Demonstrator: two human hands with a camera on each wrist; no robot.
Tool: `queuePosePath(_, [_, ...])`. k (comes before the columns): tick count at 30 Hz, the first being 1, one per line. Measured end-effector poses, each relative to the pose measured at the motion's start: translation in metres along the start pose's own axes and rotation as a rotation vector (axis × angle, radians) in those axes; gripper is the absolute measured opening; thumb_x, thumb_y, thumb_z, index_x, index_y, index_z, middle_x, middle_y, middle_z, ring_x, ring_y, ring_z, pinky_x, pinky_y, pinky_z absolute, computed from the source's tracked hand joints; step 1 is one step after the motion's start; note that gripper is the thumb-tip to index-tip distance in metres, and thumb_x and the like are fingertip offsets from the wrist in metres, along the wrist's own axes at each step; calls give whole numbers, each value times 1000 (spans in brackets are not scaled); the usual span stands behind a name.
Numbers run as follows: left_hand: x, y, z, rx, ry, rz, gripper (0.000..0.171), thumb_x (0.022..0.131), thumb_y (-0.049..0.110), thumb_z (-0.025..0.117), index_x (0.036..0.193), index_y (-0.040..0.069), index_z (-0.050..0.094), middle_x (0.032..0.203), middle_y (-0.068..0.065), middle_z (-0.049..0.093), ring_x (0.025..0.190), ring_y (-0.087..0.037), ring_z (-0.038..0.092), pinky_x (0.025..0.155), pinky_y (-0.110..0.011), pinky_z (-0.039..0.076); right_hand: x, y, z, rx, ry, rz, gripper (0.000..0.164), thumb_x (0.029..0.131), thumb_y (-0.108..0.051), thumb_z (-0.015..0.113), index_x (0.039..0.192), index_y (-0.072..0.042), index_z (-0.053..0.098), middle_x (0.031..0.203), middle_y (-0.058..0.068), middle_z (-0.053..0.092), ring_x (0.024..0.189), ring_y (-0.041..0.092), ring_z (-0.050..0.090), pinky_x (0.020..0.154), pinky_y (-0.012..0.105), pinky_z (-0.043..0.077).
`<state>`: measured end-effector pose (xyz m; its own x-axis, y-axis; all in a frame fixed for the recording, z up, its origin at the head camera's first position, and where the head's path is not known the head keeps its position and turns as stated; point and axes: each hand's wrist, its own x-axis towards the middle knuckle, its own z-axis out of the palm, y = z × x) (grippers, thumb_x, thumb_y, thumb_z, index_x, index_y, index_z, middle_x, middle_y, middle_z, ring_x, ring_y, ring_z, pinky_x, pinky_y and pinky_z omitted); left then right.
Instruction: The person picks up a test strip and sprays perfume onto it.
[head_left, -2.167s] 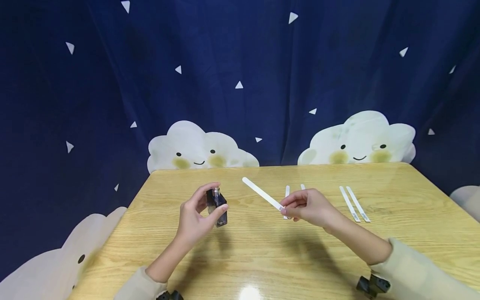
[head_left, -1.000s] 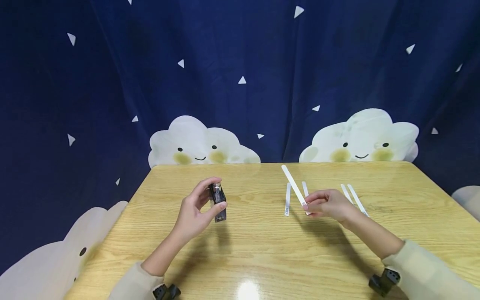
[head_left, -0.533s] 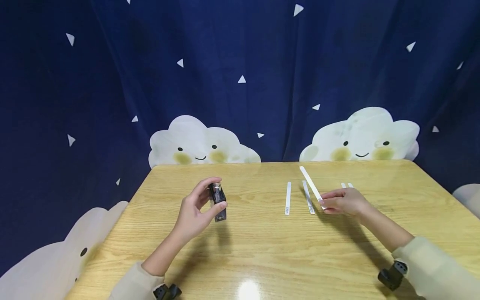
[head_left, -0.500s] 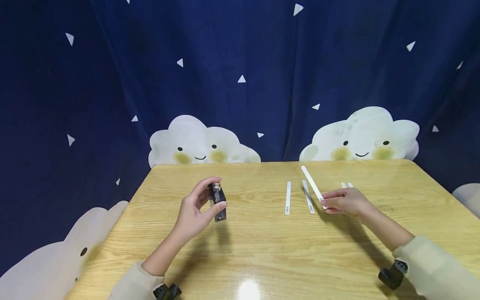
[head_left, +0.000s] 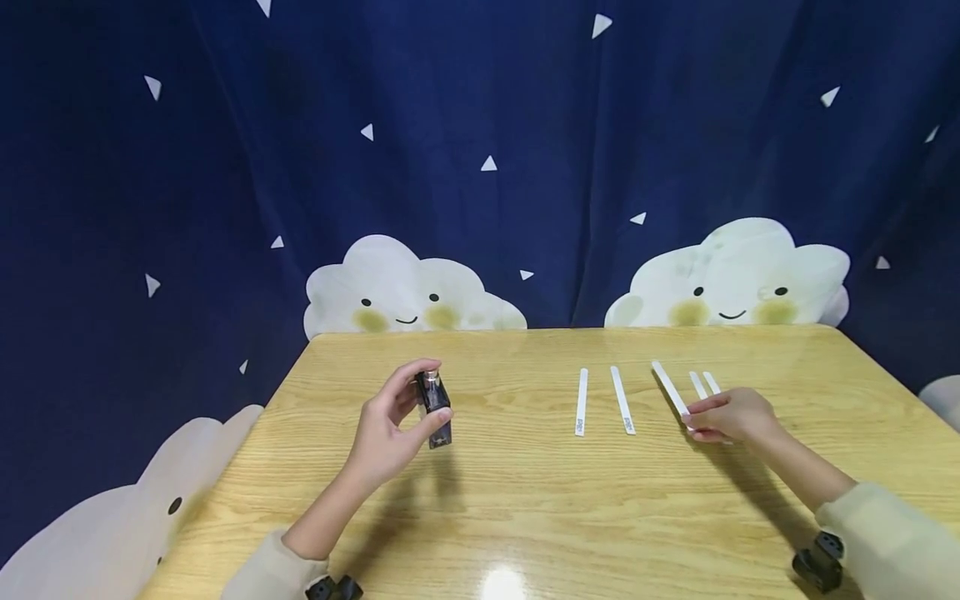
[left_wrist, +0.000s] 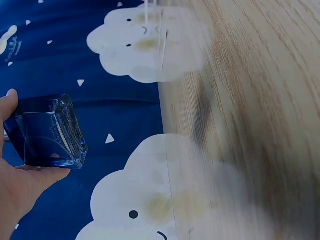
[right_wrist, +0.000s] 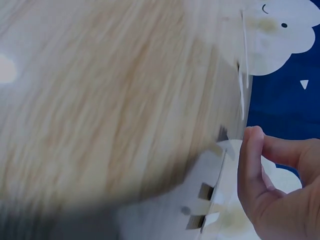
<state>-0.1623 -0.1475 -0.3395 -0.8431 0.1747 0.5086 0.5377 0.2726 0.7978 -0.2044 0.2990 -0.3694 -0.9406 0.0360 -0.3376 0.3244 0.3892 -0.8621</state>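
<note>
My left hand [head_left: 386,429] holds a dark glass perfume bottle [head_left: 435,396] above the table, with the index finger over its metal spray top and the thumb at its side. In the left wrist view the bottle [left_wrist: 47,135] appears as clear, bluish glass. My right hand [head_left: 731,415] pinches the near end of a white perfume test strip [head_left: 666,383], held low at the table. To its left lie two more strips, a left one [head_left: 581,402] and a right one [head_left: 622,400]. Another pair [head_left: 697,384] is partly hidden behind my right hand.
The wooden table [head_left: 480,500] ends at a dark blue curtain [head_left: 420,192] printed with white clouds and triangles. Both wrists carry small black cameras, the right one [head_left: 819,560] near the table top. A bright light reflection shows at the table's front.
My right hand has moved right and down with its strip, past the two left strips. It now partly covers the right pair. The left hand and bottle stay nearly in place.
</note>
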Motion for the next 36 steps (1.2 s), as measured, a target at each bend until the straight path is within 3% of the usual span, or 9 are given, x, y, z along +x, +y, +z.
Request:
queuePosePath(5, [0, -1, 0, -14, -1, 5, 53, 82, 5, 74, 131, 13, 54, 130, -10, 59, 112, -21, 63, 103, -25, 49, 3, 7, -3, -3, 24, 0, 38, 85, 4, 66, 113, 25, 52, 69, 3, 71, 59, 11, 69, 62, 25, 61])
queuePosePath(12, [-3, -5, -2, -41, 14, 19, 53, 81, 2, 74, 130, 11, 55, 129, -12, 58, 111, -14, 63, 101, -18, 49, 4, 9, -3, -29, 32, 0, 36, 85, 3, 66, 111, 25, 54, 69, 4, 72, 60, 13, 70, 63, 26, 61])
queuePosePath(20, [-3, -5, -5, -51, 24, 9, 54, 80, 1, 74, 130, 11, 55, 129, -12, 58, 110, -5, 62, 100, -17, 49, -2, 2, -3, -326, 124, -87, 29, 84, -15, 71, 97, 11, 67, 67, 2, 71, 57, 10, 66, 53, 27, 58])
queuePosePath(28, [-3, -4, -5, -50, 30, 0, 54, 80, 2, 75, 130, 12, 55, 128, -12, 58, 110, -7, 62, 100, -16, 49, 4, 2, 10, -395, 90, -155, 33, 83, -22, 73, 101, 6, 70, 77, 3, 73, 65, 11, 68, 58, 27, 59])
queuePosePath(31, [-3, -5, -4, -57, 28, 5, 54, 80, 2, 74, 130, 10, 55, 128, -13, 58, 110, -6, 62, 100, -16, 49, 9, 4, 20, -432, 77, -222, 33, 83, -25, 74, 101, 3, 70, 80, 3, 73, 66, 12, 67, 56, 27, 58])
queuePosePath(36, [-2, -7, -6, -59, 34, 28, 54, 80, 0, 74, 130, 6, 54, 128, -15, 58, 108, -2, 61, 101, -16, 48, 19, 3, 35, -515, 38, -418, 31, 79, -27, 78, 97, -2, 72, 81, 2, 73, 68, 5, 61, 58, 21, 52])
